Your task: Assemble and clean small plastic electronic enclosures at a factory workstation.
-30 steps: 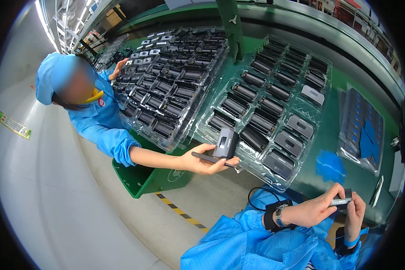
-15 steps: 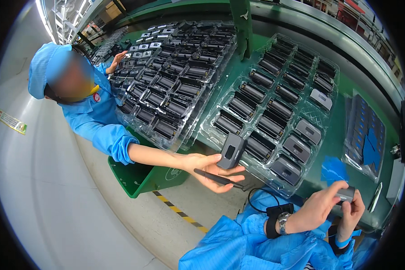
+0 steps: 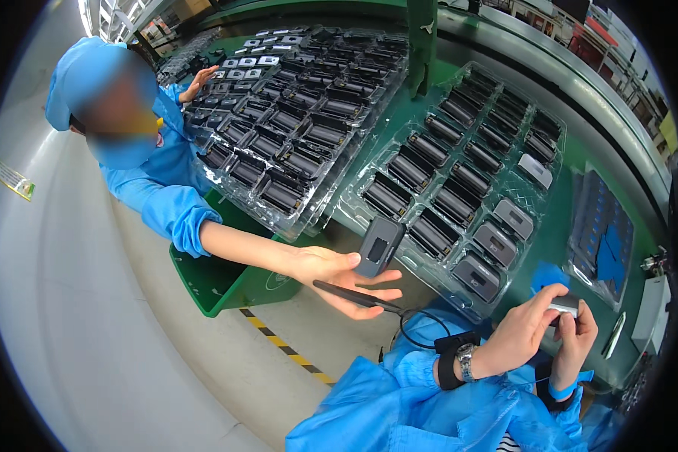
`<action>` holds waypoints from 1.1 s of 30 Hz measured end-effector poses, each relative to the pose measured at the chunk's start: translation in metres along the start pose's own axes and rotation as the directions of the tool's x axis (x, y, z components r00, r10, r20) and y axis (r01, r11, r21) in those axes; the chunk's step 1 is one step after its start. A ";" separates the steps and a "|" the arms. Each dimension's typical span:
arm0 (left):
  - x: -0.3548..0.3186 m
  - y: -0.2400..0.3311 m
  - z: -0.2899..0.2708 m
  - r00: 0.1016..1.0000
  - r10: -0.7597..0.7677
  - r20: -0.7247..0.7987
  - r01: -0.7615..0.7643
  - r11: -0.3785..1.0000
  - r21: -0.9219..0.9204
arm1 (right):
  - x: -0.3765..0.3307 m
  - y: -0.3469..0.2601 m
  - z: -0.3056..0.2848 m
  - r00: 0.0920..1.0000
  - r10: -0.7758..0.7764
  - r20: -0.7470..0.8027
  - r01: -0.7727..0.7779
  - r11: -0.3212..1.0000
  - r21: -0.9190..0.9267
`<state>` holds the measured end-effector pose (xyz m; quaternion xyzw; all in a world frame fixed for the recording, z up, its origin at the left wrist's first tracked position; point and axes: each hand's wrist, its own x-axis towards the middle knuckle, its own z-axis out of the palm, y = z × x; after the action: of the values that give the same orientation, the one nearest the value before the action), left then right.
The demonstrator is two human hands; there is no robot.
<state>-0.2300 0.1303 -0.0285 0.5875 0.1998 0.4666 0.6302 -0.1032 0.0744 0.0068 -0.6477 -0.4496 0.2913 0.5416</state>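
Observation:
At the lower right, my left hand (image 3: pixel 514 331) and my right hand (image 3: pixel 578 343) hold a small grey device housing (image 3: pixel 566 303) between their fingertips. A pale edge of the housing shows; its far side is hidden by my fingers. My left wrist carries a metal watch (image 3: pixel 465 363) and a black strap. To the left, a co-worker's hand (image 3: pixel 324 271) holds out a similar grey housing (image 3: pixel 380 246) with a dark window, along with a slim black pen-like tool (image 3: pixel 356 294). That hand is apart from mine.
A clear plastic tray (image 3: pixel 429 270) holds black and grey housings on the green bench. Stacked trays (image 3: pixel 301 226) of black parts stand farther left. At right are a bagged sheet of dark pieces (image 3: pixel 599 233) and blue film (image 3: pixel 550 277). A green bin (image 3: pixel 226 294) stands below.
The housing in my hands has tilted, and a pale side now shows. The co-worker's hand and its housing appear slightly farther left. The whole view has shifted a little.

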 end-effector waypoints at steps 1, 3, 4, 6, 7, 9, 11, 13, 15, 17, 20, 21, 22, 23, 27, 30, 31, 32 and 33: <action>0.000 0.001 -0.001 0.999 0.012 -0.029 -0.012 1.000 0.008 | 0.001 -0.002 -0.001 0.999 0.019 0.048 -0.020 1.000 0.005; 0.000 0.002 -0.002 0.999 0.019 -0.045 -0.019 1.000 0.015 | 0.003 -0.009 0.001 0.993 0.026 0.113 -0.025 1.000 -0.013; 0.000 0.003 -0.003 0.998 0.023 -0.063 -0.021 0.999 0.027 | 0.003 -0.010 0.002 0.993 0.020 0.117 -0.019 1.000 -0.011; -0.001 0.006 -0.004 0.997 0.033 -0.073 -0.030 0.999 0.039 | 0.004 -0.011 0.002 0.989 0.021 0.146 -0.025 0.999 0.026; 0.000 0.007 -0.005 0.997 0.030 -0.077 -0.027 0.999 0.037 | 0.004 -0.011 0.001 0.989 0.015 0.150 -0.019 0.999 0.027; -0.001 0.008 -0.004 0.996 0.031 -0.083 -0.028 0.999 0.038 | 0.002 -0.009 0.000 0.989 0.031 0.148 -0.036 0.999 0.030; -0.001 0.007 -0.003 0.998 0.008 -0.066 -0.006 1.000 0.030 | 0.003 -0.008 -0.002 0.989 0.029 0.142 -0.033 0.999 0.029; -0.001 0.008 0.000 0.997 0.015 -0.075 -0.011 0.999 0.047 | 0.003 -0.006 -0.002 0.991 0.025 0.132 -0.029 0.999 0.029; -0.001 0.008 0.001 0.996 0.022 -0.084 -0.016 0.998 0.061 | 0.002 -0.004 0.000 0.994 0.038 0.104 -0.044 0.997 0.056; -0.002 0.008 0.001 0.996 -0.014 -0.085 0.018 0.999 0.051 | 0.002 -0.006 0.001 0.993 0.033 0.111 -0.039 0.997 0.059; -0.006 0.008 0.001 0.994 0.010 -0.105 -0.003 0.998 0.064 | -0.001 -0.009 0.004 0.992 0.030 0.120 -0.037 0.998 0.057; -0.005 0.007 0.001 0.995 0.008 -0.104 -0.001 0.998 0.065 | -0.001 -0.008 0.003 0.992 0.037 0.117 -0.044 0.997 0.058; -0.005 0.007 0.002 0.994 0.007 -0.112 0.000 0.998 0.063 | 0.000 -0.007 0.002 0.993 0.039 0.116 -0.046 0.997 0.060; -0.004 0.006 0.002 0.993 0.006 -0.120 0.002 0.998 0.061 | 0.001 -0.007 0.002 0.991 0.057 0.122 -0.065 0.996 0.062; -0.009 0.007 0.001 0.993 -0.005 -0.118 0.009 0.999 0.036 | -0.006 -0.013 0.006 0.990 0.063 0.127 -0.071 0.996 0.061; -0.015 0.006 0.000 0.992 -0.016 -0.122 0.016 1.000 0.004 | -0.010 -0.013 0.003 0.980 0.078 0.183 -0.095 0.992 0.089; -0.016 0.001 0.002 0.985 0.052 -0.164 -0.049 0.999 0.022 | -0.011 -0.014 0.002 0.980 0.075 0.183 -0.092 0.992 0.086; -0.018 -0.001 0.001 0.985 0.055 -0.164 -0.052 0.998 0.020 | -0.012 -0.015 0.001 0.972 0.077 0.222 -0.101 0.990 0.097; -0.019 0.000 0.000 0.989 -0.010 -0.151 0.005 0.999 -0.033 | -0.013 -0.016 -0.001 0.963 0.079 0.256 -0.109 0.988 0.106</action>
<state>-0.2391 0.1154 -0.0345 0.5396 0.2416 0.5106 0.6244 -0.1125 0.0626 0.0207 -0.5930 -0.4650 0.4228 0.5034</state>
